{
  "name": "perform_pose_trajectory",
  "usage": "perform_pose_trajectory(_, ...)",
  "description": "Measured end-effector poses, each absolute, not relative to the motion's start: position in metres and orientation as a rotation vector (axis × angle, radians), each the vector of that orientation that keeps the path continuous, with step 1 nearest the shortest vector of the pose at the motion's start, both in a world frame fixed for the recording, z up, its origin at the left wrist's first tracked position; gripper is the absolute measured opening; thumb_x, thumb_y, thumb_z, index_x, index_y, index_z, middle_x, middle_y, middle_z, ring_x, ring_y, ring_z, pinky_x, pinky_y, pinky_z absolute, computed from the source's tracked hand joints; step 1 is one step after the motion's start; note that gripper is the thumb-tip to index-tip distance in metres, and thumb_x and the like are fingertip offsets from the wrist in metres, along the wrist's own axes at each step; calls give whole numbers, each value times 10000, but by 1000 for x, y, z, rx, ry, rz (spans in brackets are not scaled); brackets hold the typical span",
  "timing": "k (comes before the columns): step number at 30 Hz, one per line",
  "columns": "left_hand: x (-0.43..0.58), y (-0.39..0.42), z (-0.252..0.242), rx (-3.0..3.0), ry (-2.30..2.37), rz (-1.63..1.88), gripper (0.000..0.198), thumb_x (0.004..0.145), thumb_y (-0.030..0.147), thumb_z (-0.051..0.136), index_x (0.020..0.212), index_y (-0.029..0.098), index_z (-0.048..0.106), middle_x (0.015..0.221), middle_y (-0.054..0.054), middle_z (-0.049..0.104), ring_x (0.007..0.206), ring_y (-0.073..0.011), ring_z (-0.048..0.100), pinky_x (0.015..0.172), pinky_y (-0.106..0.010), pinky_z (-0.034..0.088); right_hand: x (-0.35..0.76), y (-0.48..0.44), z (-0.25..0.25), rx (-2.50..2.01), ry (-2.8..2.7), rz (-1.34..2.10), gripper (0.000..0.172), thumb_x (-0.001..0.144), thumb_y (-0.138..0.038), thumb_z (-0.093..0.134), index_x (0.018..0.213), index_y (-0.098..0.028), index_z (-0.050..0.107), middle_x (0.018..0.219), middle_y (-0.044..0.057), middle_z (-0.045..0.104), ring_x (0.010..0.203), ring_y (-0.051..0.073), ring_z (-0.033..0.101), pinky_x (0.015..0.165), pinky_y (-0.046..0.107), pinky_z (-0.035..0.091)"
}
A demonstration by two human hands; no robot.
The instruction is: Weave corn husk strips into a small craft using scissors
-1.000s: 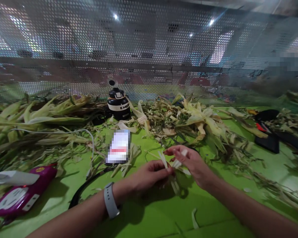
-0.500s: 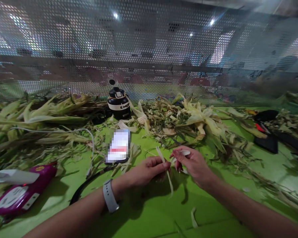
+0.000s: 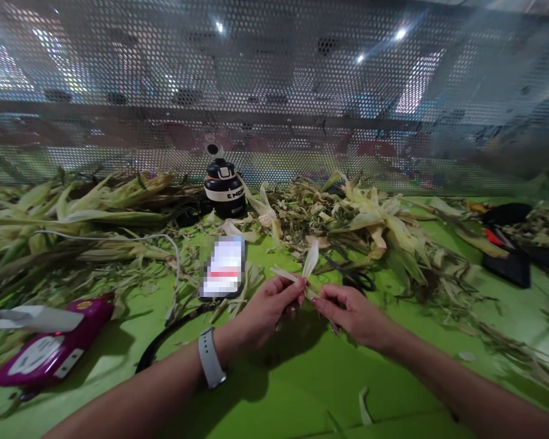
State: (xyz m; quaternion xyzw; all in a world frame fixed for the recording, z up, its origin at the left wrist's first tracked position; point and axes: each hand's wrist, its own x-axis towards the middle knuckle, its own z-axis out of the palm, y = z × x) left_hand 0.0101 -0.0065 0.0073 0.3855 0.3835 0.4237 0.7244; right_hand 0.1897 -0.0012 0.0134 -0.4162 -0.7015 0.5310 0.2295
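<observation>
My left hand point(image 3: 269, 302), with a pale watch strap on its wrist, is closed in a pinch on pale corn husk strips point(image 3: 310, 259). One strip stands up above the fingertips and another sticks out to the left. Close beside it, my right hand point(image 3: 354, 314) is closed too, its thumb and forefinger pinching the husk's other end. The strips cross between the two hands, above the green tabletop point(image 3: 311, 390). Part of the husk is hidden by the fingers. Just behind my right hand lie dark-handled scissors point(image 3: 363, 280).
A phone point(image 3: 224, 268) with a blurred screen lies left of my hands, before a black bottle point(image 3: 225, 194). Husk piles point(image 3: 105, 204) line the back by a perforated screen point(image 3: 274, 79). A purple device point(image 3: 50, 353) with a white block sits left; a husk scrap point(image 3: 364, 405) lies in front.
The strips in my left hand have turned, one now pointing up instead of hanging down. My right hand has lowered slightly, uncovering the scissors. The view has shifted a little.
</observation>
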Motion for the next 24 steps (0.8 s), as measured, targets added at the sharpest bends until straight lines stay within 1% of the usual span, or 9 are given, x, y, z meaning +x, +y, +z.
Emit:
perform_pose_trajectory(3,11,-7,7,822,865,981,370,646,463,762,670,153,562,574,56,498,466,-42,370,444,-193,251,191,-1,16,-1147,-1959,1425,416,877,-543,483,663,-189,440,539,-60,413,486,81,408,469,212,343)
perform_pose_trajectory(5,10,-6,7,812,868,974,356,654,450,761,675,151,570,575,54,506,473,-43,375,451,-194,255,191,-1,18,-1144,-1935,1433,412,878,-537,487,663,-189,440,548,-59,417,491,82,422,475,211,361)
perform_pose_trajectory(7,8,-3,6,806,846,945,331,689,440,740,687,149,583,593,38,538,506,-56,420,480,-197,292,191,0,18,-1150,-1896,1450,392,883,-525,488,684,-188,459,566,-52,447,507,86,448,492,211,386)
perform_pose_trajectory(9,5,-1,5,791,810,959,300,715,427,725,732,155,601,647,19,581,579,-80,488,543,-204,348,192,0,16,-1156,-1857,1446,365,891,-509,487,720,-186,481,589,-41,493,532,93,481,521,216,412)
perform_pose_trajectory(11,3,1,3,805,788,991,283,724,419,721,785,166,609,681,15,595,621,-92,511,584,-212,368,192,0,15,-1160,-1837,1419,350,894,-495,491,731,-185,483,598,-34,520,548,99,504,542,221,428)
perform_pose_trajectory(16,6,-1,0,996,874,1001,303,749,441,693,782,154,602,614,35,533,549,-75,424,542,-217,319,191,-4,16,-1174,-1993,1311,321,920,-433,469,717,-185,484,586,-29,528,536,104,516,529,222,421)
perform_pose_trajectory(20,10,-3,1,948,933,1073,334,712,467,709,752,157,591,573,55,475,523,-70,379,509,-209,283,188,-8,19,-1178,-2162,1168,300,932,-384,452,716,-182,501,558,-34,516,512,99,492,518,225,382)
perform_pose_trajectory(22,9,-2,3,896,917,1058,328,702,456,721,735,158,589,568,52,484,512,-67,380,498,-204,275,188,-8,20,-1171,-2170,1168,304,926,-387,460,709,-180,512,564,-30,516,512,99,481,512,226,370)
perform_pose_trajectory(24,7,-1,5,860,871,991,330,731,467,692,708,155,588,558,44,498,490,-64,380,479,-202,256,190,-7,23,-1161,-2105,1202,342,918,-428,461,694,-177,525,598,-16,528,539,105,481,515,230,370)
